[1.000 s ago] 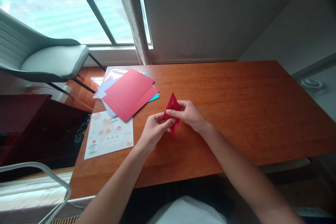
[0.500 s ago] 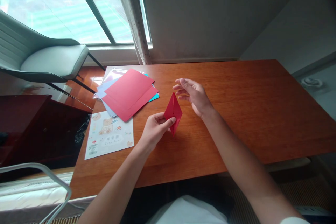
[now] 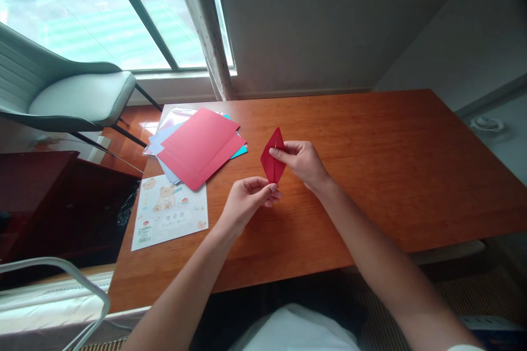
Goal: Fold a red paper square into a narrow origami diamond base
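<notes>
A piece of red origami paper (image 3: 269, 162), folded into a narrow diamond with a crease down its middle, is held up over the table. My right hand (image 3: 307, 163) grips its right side, thumb on the front face and the other fingers hidden behind. At the bottom tip, my left hand (image 3: 247, 203) pinches the paper between thumb and fingers. To the left of my hands lies a stack of red paper sheets (image 3: 201, 145), with pale blue and turquoise sheets showing beneath.
A white sheet with printed bears (image 3: 171, 214) lies at the table's left edge, partly under the stack. The brown wooden table (image 3: 382, 175) stretches right. Beyond its left side stand a pale chair (image 3: 82, 96) and a dark red cabinet (image 3: 37, 192); a curtain (image 3: 201, 22) hangs behind.
My right hand, apart from the paper before, has come down and taken hold of its right side. My left hand's grip is now at the bottom tip, and the folded paper sits slightly higher.
</notes>
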The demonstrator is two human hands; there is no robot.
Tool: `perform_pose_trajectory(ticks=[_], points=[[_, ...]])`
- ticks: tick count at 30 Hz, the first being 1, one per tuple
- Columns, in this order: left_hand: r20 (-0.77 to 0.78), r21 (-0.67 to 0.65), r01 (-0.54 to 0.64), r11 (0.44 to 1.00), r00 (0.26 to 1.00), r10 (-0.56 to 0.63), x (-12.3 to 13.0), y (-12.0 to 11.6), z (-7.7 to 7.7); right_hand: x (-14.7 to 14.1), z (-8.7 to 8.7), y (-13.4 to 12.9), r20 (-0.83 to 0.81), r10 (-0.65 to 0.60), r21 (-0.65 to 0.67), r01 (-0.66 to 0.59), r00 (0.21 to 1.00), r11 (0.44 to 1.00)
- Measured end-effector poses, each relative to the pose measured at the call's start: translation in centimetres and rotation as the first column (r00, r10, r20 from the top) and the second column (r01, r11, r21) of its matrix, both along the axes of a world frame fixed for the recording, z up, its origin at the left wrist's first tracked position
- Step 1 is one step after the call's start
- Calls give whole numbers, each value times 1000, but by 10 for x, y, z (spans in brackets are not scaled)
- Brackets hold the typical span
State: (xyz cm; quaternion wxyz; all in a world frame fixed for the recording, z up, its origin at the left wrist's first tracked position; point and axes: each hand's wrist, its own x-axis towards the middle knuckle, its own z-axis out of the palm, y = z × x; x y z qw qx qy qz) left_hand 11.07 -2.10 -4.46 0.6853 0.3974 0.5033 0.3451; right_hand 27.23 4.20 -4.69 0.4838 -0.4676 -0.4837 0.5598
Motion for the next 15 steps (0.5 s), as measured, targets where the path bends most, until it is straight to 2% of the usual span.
perform_pose_trajectory(ticks=[3, 5, 7, 9, 10, 11, 12, 13, 15], points=[[-44, 30, 58, 998, 997, -57, 1, -2, 0, 3, 1, 1, 31, -46, 37, 45, 998, 998], [-80, 55, 148, 988, 986, -143, 0, -3, 0, 7, 1, 2, 41, -98, 58, 95, 994, 994], [-134, 90, 228, 970, 968, -215, -4, -3, -1, 14, -1, 1, 62, -88, 47, 85, 994, 995], [-275, 207, 215, 954, 949, -154, -8, -3, -2, 21, -5, -2, 117, -4, 0, 4, 993, 1000], [-384, 320, 181, 930, 922, -47, -10, -3, -3, 25, -7, -4, 163, 45, -28, -41, 986, 999], [-498, 449, 178, 875, 863, 80, -12, -4, -4, 28, -10, -7, 226, 80, -54, -70, 971, 996], [-587, 557, 235, 797, 790, 177, -12, -5, -5, 30, -13, -11, 301, 102, -66, -86, 948, 994], [-649, 622, 337, 707, 728, 223, -12, -6, -7, 31, -16, -14, 375, 114, -64, -97, 920, 993], [-744, 629, 560, 540, 635, 208, -8, -9, -9, 31, -18, -20, 517, 110, -27, -113, 849, 993]])
